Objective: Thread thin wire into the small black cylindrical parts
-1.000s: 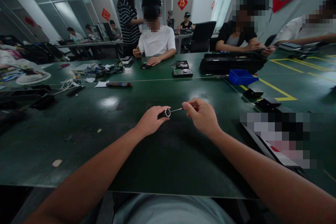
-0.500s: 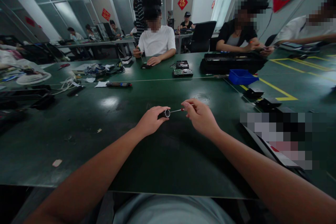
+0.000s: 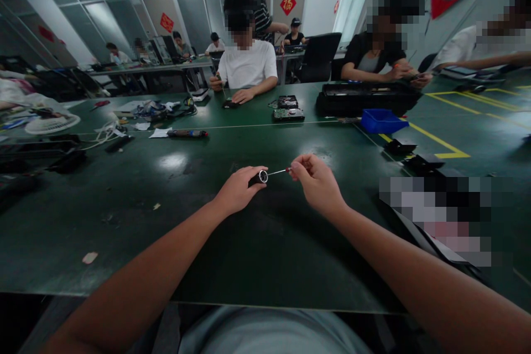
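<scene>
Between its thumb and fingers, my left hand holds a small black cylindrical part with a silver ring at its open end, which faces right. My right hand is closed on a screwdriver with a thin metal shaft and a red collar; the rest of its handle is hidden in the fingers. The shaft points left, its tip at the ringed end of the black part. Whether the tip is inside the ring is too small to tell. Both hands are above the green table.
A marker-like tool lies beyond my left hand. Hard-drive-like parts, a long black housing and a blue tray stand farther back. Black brackets lie right. A person in white works opposite.
The right hand's fingers have curled in more around the screwdriver, and its shaft slants slightly more upward to the right. Behind the person opposite, a standing person has moved right.
</scene>
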Tool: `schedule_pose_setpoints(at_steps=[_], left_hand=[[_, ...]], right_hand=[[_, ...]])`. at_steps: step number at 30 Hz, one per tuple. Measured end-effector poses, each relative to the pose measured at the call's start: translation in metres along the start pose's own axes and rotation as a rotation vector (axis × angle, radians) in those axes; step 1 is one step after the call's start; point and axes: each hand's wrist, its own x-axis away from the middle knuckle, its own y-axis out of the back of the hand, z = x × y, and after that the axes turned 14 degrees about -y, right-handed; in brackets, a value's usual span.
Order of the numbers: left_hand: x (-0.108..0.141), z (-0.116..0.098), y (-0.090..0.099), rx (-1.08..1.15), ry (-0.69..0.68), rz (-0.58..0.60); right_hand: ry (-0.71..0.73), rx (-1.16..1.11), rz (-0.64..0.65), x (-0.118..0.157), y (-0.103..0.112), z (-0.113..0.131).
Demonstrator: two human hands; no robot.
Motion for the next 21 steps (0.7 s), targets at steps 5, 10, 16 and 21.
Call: schedule_pose_setpoints(at_steps=[5, 10, 16, 21], left_hand=[[0.0, 0.001, 0.005, -0.02, -0.11, -0.043], [-0.004, 0.003, 0.011, -0.137, -0.232, 0.102], [-0.004, 0.006, 0.007, -0.147, -0.133, 0.149], [-0.002, 0.007, 0.005, -0.075, -0.036, 0.052]], right_hand=[[-0.111, -0.343, 0.039, -0.006, -0.005, -0.004], [-0.212, -0.348, 0.001, -0.013, -0.004, -0.011], [-0.132, -0.19, -0.087, -0.014, -0.001, -0.012], [-0.078, -0.162, -0.13, -0.009, 0.0, -0.008]])
